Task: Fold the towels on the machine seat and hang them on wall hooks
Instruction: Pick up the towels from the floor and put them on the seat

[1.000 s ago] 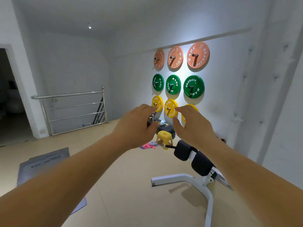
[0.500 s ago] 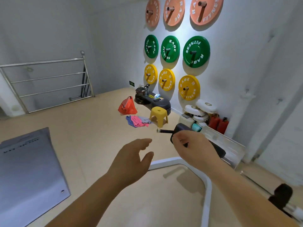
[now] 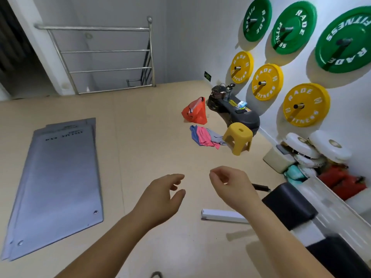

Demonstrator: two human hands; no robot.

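In the head view, we held both hands out low in front of us, and both were empty. The left hand point(image 3: 160, 195) had its fingers loose and apart, with the thumb spread to the side. The right hand point(image 3: 232, 185) had its fingers loosely curled and closed on nothing. The towels point(image 3: 204, 137), blue, pink and grey, lay in a rumpled heap on the floor point(image 3: 140, 137), toward its edge under the wall point(image 3: 216, 27). They were just beside a yellow stool point(image 3: 237, 137), near an orange bag point(image 3: 194, 113), and well apart from our hands. The black pad point(image 3: 289, 205) at our right, which we took for the machine seat, showed no towel on the part we could see. No hooks were in view.

We judged the step to be reaching the heap, with nothing folded yet. To do it well we needed to go round the white bar point(image 3: 222, 215) on the floor rather than over it. We would then crouch at the side of the heap away from the stool and lift one towel at a time by two corners, so the colours came apart instead of dragging together. Thin cloth like this would probably sag and slip. Pinching near the corners and shaking it flat before laying it on the pad should give a square first fold. A grey mat point(image 3: 58, 177) lay to the left, out of our way.
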